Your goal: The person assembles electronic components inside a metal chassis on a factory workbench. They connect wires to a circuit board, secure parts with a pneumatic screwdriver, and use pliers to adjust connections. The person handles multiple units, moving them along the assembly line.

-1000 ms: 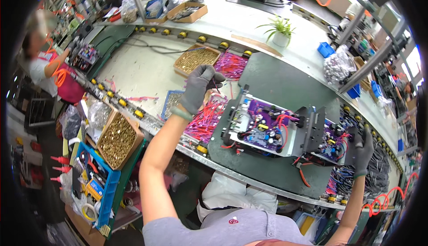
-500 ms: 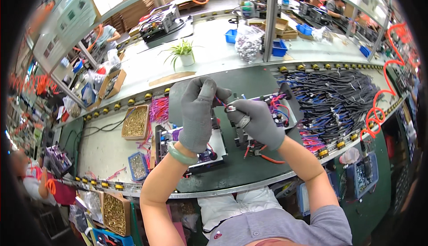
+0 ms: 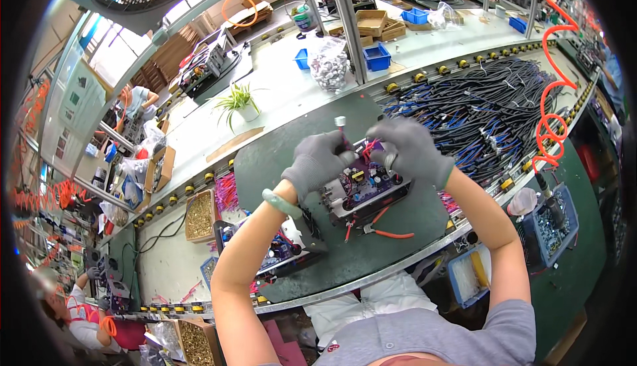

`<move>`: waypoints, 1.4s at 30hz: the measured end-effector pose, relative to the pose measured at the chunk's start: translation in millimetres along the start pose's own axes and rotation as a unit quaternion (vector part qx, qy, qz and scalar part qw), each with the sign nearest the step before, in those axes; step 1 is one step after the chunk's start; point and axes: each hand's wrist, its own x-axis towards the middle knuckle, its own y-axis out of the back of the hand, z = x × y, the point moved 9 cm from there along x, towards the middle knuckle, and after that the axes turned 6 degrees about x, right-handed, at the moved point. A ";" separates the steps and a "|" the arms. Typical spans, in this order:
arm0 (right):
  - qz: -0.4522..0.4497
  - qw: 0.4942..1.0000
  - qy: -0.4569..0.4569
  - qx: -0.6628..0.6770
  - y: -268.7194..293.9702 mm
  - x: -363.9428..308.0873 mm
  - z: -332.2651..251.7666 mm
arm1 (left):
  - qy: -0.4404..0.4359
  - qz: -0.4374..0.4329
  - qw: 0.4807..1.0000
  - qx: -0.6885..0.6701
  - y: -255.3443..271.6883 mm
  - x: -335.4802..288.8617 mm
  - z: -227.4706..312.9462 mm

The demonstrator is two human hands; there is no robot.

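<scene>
Both my hands wear grey gloves and work above a circuit-board assembly (image 3: 358, 190) in a dark tray-like frame. My left hand (image 3: 320, 160) is closed on a dark red wire, whose white connector (image 3: 340, 121) stands up beyond the fingers. Bent in toward the same spot, my right hand (image 3: 418, 152) has its fingertips pinched at a small bunch of pink wires (image 3: 370, 147) over the board. The fingers partly hide their grip. Under my left forearm sits a second board assembly (image 3: 282, 243). Red-handled pliers (image 3: 391, 235) lie at the near side of the first one.
Many black cables (image 3: 478, 114) are piled on the right. A box of brass-coloured parts (image 3: 200, 215) stands left of the green mat (image 3: 265, 160). Across the far rail are a potted plant (image 3: 245, 104) and a blue bin (image 3: 376, 58). A coiled orange hose (image 3: 547, 127) hangs at right.
My hands have moved apart, the right one shifting right. The connector now points up past my left hand. My view has turned, and the board assembly now sits directly beneath my hands.
</scene>
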 end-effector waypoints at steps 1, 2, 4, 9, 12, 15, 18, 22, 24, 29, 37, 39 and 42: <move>0.048 0.997 0.019 -0.053 9.2 -0.3 6.6 | 0.004 -0.013 0.999 0.043 -7.4 4.4 -8.3; 0.015 0.995 -0.059 -0.076 2.9 -2.5 31.1 | 0.009 -0.025 0.996 0.087 -12.1 7.0 -16.5; -0.004 0.996 -0.085 -0.008 -21.7 -12.0 54.1 | 0.015 -0.051 0.988 0.144 -33.8 8.6 -34.2; -0.020 0.992 -0.117 0.047 -25.3 -17.1 60.8 | 0.060 -0.063 0.989 0.122 -43.6 10.1 -44.7; -0.009 0.992 -0.111 0.060 -26.0 -18.0 62.2 | 0.054 -0.074 0.985 0.143 -43.3 10.7 -37.2; -0.014 0.991 -0.116 0.066 -24.0 -18.1 61.7 | 0.048 -0.102 0.982 0.152 -45.9 13.0 -35.6; -0.019 0.990 -0.118 0.072 -25.7 -18.6 63.0 | 0.049 -0.150 0.976 0.147 -51.4 16.8 -37.8; -0.019 0.988 -0.128 0.089 -24.1 -17.4 53.1 | 0.060 -0.282 0.935 0.206 -52.0 34.9 -46.7; 0.006 0.988 -0.123 0.092 -23.0 -19.7 58.1 | 0.059 -0.347 0.892 0.285 -52.6 38.3 -38.4; 0.006 0.981 -0.145 0.126 -26.6 -17.4 62.1 | -0.029 -0.237 0.944 0.227 -59.3 46.9 -44.0; 0.013 0.995 -0.102 0.011 -12.3 -17.5 47.6 | 0.027 -0.071 0.988 -0.136 -24.2 31.3 -53.6; 0.072 0.989 -0.046 -0.122 -6.7 -10.4 20.6 | 0.036 0.014 0.991 -0.128 2.6 10.9 -57.5; 0.056 0.997 -0.039 0.019 -33.9 7.9 -3.0 | -0.012 0.078 0.996 -0.036 8.9 -12.7 -35.5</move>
